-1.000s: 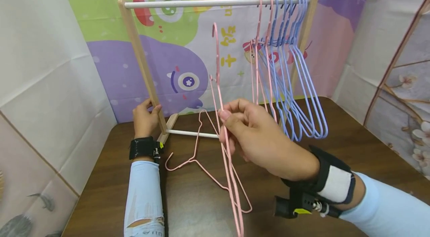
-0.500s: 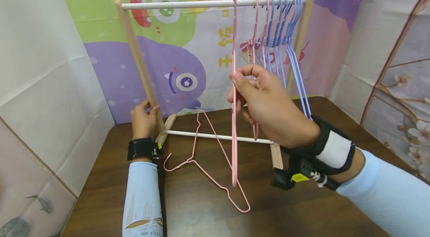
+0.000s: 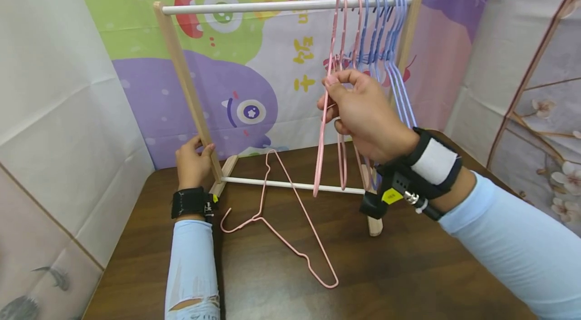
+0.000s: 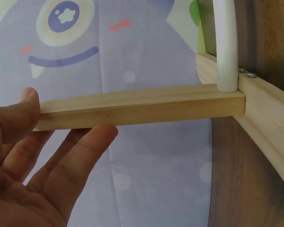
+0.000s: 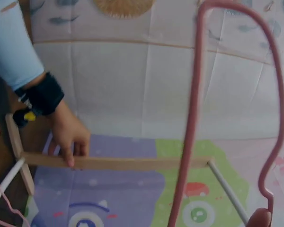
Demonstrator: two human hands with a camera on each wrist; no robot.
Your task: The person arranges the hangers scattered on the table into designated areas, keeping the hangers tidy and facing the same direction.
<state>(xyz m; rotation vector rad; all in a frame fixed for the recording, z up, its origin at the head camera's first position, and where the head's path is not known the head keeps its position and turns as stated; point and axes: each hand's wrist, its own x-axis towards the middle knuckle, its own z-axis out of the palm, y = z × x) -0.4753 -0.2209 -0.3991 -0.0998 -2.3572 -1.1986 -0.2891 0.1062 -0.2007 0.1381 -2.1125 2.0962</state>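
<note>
My right hand (image 3: 367,113) pinches a pink clothes hanger (image 3: 320,148) by its wire, between thumb and fingers. Seen nearly edge-on, the hanger's hook rises above the white top rod (image 3: 249,6) of a small clothes rack; I cannot tell whether it rests on the rod. In the right wrist view, wire of a pink hanger (image 5: 193,99) fills the near right. My left hand (image 3: 192,164) holds the rack's left wooden post (image 3: 183,73) low down, thumb on one side and fingers on the other. Another pink hanger (image 3: 277,235) lies on the table.
Several blue hangers (image 3: 403,17) hang bunched at the rod's right end, with pink hangers (image 3: 360,22) just left of them. A white lower bar (image 3: 249,182) joins the rack's feet on the brown table (image 3: 254,290). A printed cartoon cloth (image 3: 150,88) hangs behind.
My right hand has lifted the pink hanger and carried it right and away from me, bringing its hook up to the rod beside the other pink hangers. The left hand has stayed on the post.
</note>
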